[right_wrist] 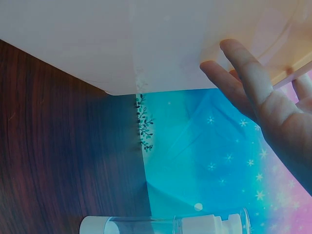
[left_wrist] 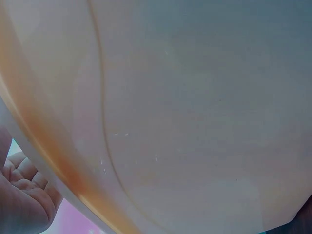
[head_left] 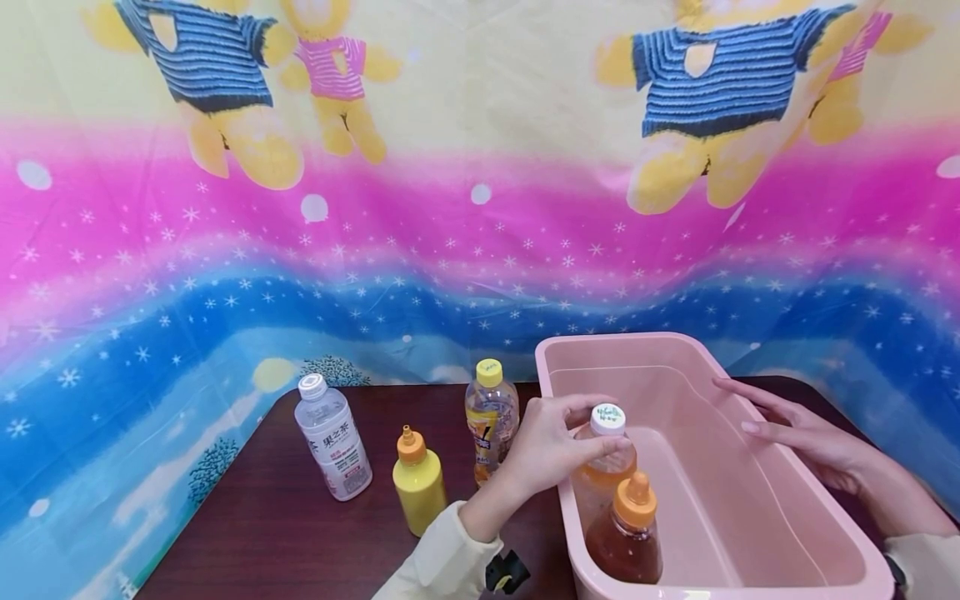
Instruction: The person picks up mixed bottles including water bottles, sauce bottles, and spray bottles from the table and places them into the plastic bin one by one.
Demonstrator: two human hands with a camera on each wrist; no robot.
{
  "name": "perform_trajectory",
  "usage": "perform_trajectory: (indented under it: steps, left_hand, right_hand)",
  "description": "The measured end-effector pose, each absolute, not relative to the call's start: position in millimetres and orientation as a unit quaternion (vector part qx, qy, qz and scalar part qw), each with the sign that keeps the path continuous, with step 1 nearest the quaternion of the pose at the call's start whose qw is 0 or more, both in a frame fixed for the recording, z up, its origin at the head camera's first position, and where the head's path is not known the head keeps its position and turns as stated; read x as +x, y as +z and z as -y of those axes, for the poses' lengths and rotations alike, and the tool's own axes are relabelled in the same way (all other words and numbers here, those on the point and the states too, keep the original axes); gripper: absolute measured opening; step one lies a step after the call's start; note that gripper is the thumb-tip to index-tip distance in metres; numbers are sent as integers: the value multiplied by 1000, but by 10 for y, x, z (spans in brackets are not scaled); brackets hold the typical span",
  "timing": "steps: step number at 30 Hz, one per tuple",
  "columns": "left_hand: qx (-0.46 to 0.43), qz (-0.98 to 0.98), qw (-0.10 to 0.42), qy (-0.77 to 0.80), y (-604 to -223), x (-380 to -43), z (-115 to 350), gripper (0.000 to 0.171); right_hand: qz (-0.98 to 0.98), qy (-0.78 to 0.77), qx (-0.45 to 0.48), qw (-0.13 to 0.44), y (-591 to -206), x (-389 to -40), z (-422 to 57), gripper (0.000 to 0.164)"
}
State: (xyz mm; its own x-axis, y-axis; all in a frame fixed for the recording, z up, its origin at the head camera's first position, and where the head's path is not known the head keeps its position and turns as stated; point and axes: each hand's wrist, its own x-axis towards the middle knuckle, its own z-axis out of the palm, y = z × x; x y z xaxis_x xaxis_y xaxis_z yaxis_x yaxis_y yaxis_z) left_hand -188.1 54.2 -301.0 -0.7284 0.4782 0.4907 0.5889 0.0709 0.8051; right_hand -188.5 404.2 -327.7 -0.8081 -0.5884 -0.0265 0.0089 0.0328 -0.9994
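In the head view my left hand grips a clear bottle with a white cap, thumb and fingers around its upper part. This bottle stands inside the left side of a pink tub. In front of it in the tub is a squeeze bottle of dark red-brown sauce with an orange nozzle cap. My right hand rests at the tub's right rim, fingers extended. Two of its fingers lie against the outer wall in the right wrist view. The tub wall fills most of the left wrist view.
Left of the tub stand a yellow-capped drink bottle, a yellow squeeze bottle and a white-capped bottle on the dark wooden table. A clear bottle with white parts shows in the right wrist view. A printed cloth hangs behind.
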Motion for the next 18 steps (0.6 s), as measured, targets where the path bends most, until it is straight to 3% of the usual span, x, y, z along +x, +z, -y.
perform_trajectory:
  steps: [18]
  left_hand:
    - [-357,750,50,-555,-3016,-1927,-568,38]
  right_hand:
    - [-675,-667,-219,229,-3287,-1889,-4050,54]
